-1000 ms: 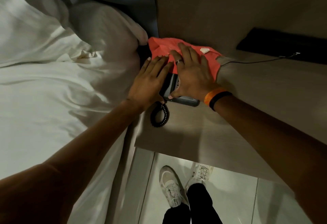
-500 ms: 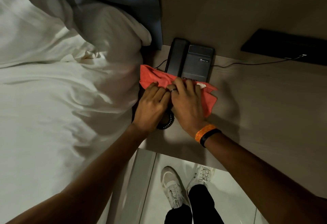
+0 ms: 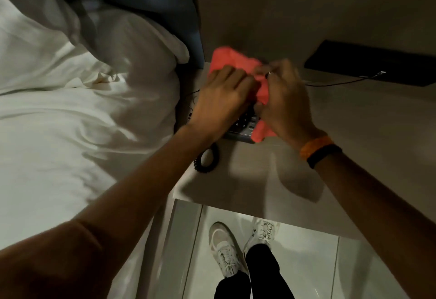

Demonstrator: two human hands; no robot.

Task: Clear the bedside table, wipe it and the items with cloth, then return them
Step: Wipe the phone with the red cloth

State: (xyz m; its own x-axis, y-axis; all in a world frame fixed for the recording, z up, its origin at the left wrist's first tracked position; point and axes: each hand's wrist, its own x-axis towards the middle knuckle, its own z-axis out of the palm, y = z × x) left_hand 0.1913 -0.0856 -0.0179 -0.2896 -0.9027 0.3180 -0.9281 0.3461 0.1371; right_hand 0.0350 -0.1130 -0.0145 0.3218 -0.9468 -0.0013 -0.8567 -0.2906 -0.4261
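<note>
A person wipes the phone (image 3: 244, 124) on a bedside table (image 3: 354, 147), both hands working a red cloth (image 3: 232, 59) bunched over its far end. The left hand (image 3: 220, 97) curls its fingers into the cloth. The right hand (image 3: 284, 103), blurred by motion, appears to pinch the other side, and a fold trails below its palm.

The phone sits at the table's left rear, just beside the bed (image 3: 70, 114). Its long axis runs from the wall toward the person, with the keypad end nearest and the coiled cord (image 3: 206, 159) looping off the front.

This looks like the item-wiping step. The next move likely calls for drawing the cloth down over the exposed keys without shifting the phone.
</note>
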